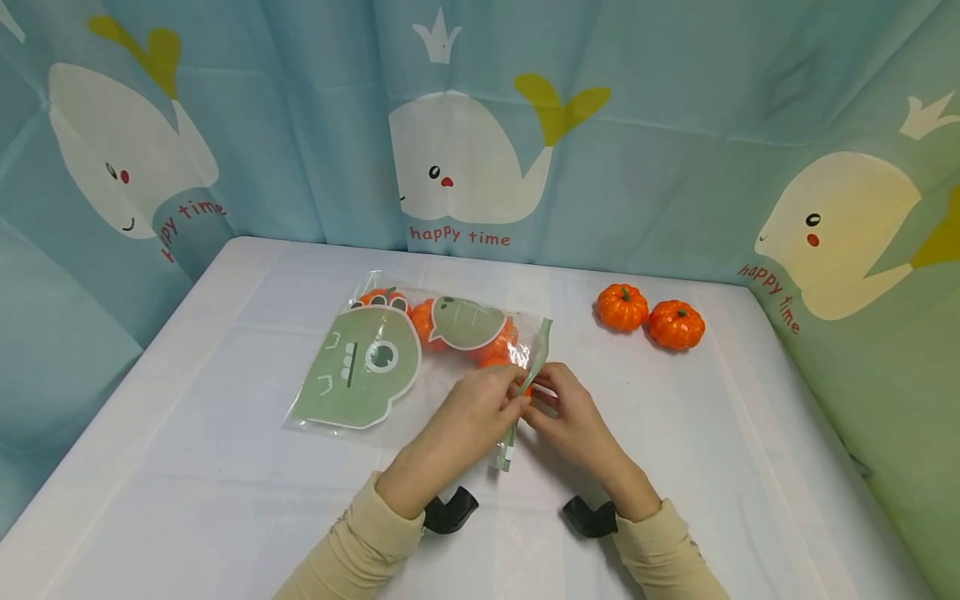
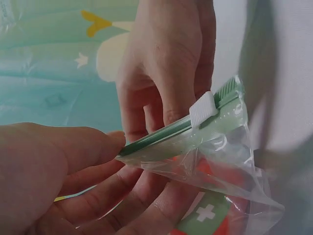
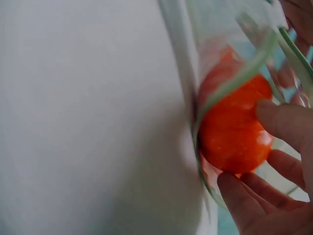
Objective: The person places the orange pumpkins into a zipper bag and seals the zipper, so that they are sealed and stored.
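Observation:
A clear zip bag (image 1: 360, 396) printed with green cartoon shapes lies flat on the table, its green-edged mouth facing right. Several orange toy pumpkins (image 1: 422, 323) show inside it. My left hand (image 1: 468, 417) pinches the zip edge of the bag between thumb and fingers. A white slider (image 2: 203, 110) sits near one end of that zip. With thumb and fingertips, my right hand (image 1: 576, 421) holds a glossy orange pumpkin (image 3: 237, 129) in the open mouth of the bag. In the head view this pumpkin is mostly hidden by the hands and the green edge.
Two more orange pumpkins, one (image 1: 622, 307) beside the other (image 1: 677, 325), stand at the back right of the white table (image 1: 187, 517). A light blue curtain (image 1: 300, 125) with whale prints rises behind the table. Black wrist mounts (image 1: 450, 511) show below both hands.

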### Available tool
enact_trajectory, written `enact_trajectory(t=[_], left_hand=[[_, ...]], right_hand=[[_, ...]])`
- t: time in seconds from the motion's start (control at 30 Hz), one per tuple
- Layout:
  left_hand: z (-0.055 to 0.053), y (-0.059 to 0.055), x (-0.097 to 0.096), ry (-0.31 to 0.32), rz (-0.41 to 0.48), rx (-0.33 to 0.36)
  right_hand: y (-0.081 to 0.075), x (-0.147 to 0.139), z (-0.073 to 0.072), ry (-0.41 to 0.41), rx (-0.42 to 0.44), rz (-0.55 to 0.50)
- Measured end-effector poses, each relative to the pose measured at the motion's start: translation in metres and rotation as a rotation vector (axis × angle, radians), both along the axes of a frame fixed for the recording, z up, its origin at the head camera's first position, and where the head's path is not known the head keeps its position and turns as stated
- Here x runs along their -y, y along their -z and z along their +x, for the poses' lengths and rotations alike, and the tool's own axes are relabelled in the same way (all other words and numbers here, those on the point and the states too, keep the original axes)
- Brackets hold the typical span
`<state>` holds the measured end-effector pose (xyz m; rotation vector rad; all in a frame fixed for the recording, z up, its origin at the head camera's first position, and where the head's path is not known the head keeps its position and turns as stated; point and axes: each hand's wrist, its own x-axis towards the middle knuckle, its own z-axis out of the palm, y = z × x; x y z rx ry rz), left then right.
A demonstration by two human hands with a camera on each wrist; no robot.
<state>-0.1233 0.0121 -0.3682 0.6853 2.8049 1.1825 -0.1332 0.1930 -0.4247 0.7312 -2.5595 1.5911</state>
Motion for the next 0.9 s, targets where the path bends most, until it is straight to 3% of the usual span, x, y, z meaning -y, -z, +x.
enact_trajectory(t=[0.3, 0.57, 0.9], left_hand=[[-0.001, -0.001, 0.004, -0.036, -0.049, -0.026], [0.002, -0.002, 0.005, -0.063, -0.130, -0.073], [0.008, -0.001, 0.003, -0.060, -0.231, -0.282]], right_hand=[[-0.005, -0.013, -0.001, -0.062, -0.011, 0.100], [-0.010, -0.022, -0.002, -0.134, -0.170, 0.285], [-0.001, -0.006, 0.004, -0.215, -0.289, 0.398]])
